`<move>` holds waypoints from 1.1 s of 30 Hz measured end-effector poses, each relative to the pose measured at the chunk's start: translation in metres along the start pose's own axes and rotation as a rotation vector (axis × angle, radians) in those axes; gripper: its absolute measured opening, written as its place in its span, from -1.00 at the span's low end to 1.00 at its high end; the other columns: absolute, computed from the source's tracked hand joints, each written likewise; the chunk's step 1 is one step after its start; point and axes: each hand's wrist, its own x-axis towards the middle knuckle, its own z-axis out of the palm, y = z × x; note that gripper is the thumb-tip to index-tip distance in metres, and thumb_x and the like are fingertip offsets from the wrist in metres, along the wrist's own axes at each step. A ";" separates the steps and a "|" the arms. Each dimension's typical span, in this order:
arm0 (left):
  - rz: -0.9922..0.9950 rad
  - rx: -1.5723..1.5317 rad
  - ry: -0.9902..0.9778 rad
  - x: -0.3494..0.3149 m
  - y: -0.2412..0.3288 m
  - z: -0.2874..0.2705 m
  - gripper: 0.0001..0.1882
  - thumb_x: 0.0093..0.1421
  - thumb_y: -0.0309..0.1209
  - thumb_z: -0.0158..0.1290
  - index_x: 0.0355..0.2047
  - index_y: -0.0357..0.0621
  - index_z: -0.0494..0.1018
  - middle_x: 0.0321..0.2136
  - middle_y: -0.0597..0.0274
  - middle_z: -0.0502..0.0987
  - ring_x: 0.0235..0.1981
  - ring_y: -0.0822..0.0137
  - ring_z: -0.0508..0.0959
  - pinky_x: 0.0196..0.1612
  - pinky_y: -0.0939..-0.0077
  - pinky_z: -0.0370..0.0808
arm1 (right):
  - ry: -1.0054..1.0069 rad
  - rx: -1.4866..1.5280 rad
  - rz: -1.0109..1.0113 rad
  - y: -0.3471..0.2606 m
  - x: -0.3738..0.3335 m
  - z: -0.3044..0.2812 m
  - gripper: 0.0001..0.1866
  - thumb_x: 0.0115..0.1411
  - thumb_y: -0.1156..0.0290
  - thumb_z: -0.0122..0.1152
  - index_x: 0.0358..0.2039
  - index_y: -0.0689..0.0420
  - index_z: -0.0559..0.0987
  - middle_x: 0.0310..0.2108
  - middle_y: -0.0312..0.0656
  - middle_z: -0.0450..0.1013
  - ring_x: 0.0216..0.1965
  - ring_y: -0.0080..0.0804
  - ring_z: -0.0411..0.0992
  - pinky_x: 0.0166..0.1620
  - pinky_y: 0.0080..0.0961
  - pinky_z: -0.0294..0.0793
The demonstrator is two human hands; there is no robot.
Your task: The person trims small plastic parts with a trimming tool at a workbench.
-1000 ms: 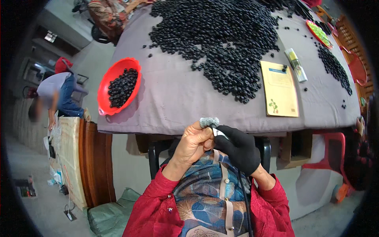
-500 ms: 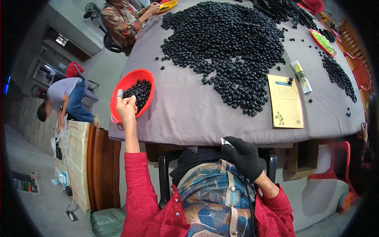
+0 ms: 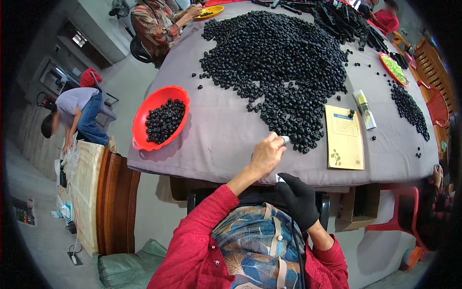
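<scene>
My bare left hand [image 3: 266, 155] is over the near edge of the table, fingers curled together, with a pale wrap on one fingertip. It is nearest the front tip of a big pile of small round black parts with holes [image 3: 284, 62]. Anything pinched in it is too small to make out. My right hand [image 3: 301, 201], in a black glove, is closed low by the table edge; a small white piece [image 3: 279, 178] shows at its fingertips. To the left, a red scalloped bowl [image 3: 138, 126] holds more of the black parts.
On the grey tablecloth [image 3: 216, 144] lie a yellow booklet [image 3: 344, 139] and a white tube [image 3: 364, 110]. Black strips [image 3: 344, 24] are heaped at the far right, near a red-rimmed dish [image 3: 394, 70]. One person [image 3: 156, 26] sits far left with a yellow plate [image 3: 209, 12]; another bends over at left.
My left hand has left the red bowl and moved right to the front of the pile. The gloved right hand has stayed almost in place. The view has shifted slightly.
</scene>
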 end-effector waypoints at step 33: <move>-0.008 0.267 -0.226 -0.007 -0.001 -0.013 -0.86 0.03 -0.57 -0.14 -0.35 -0.24 0.22 -0.42 -0.15 0.38 -0.43 -0.14 0.45 -0.40 0.07 0.40 | -0.028 0.087 0.028 0.015 0.001 0.001 -0.73 0.10 0.44 0.11 -0.19 0.30 0.47 -0.40 -0.16 0.50 -0.39 -0.60 0.41 -0.30 -0.63 0.41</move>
